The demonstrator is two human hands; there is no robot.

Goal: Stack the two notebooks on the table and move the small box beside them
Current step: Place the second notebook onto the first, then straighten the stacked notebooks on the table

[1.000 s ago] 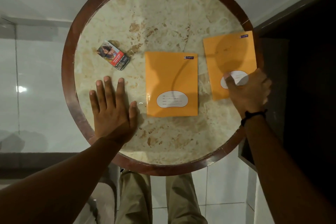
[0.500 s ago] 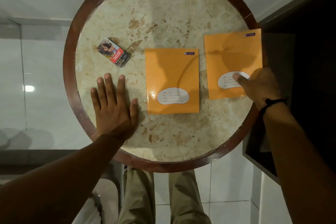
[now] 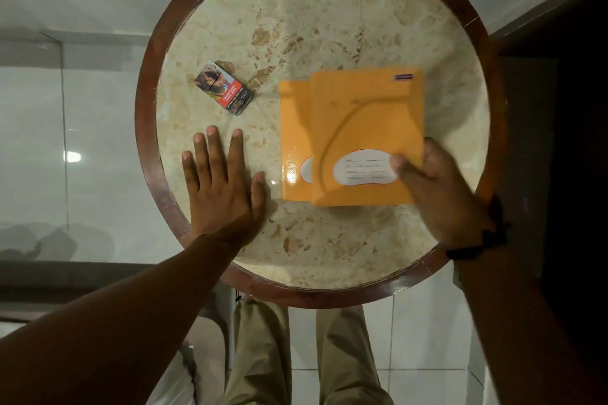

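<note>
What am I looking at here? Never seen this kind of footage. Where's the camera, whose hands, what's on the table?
There is no robot: a person wears a wide-angle camera on the head, looking down at their own hands, with their trousered legs visible below the table edge. The round marble-topped table has a brown wooden rim. The left hand lies flat and open on the marble, holding nothing. The right hand, blurred, grips the near right corner of the upper orange notebook, which overlaps most of the lower orange notebook; only a strip of that one shows on the left, so they are not squared up. The small box lies apart, further left, untouched.
</note>
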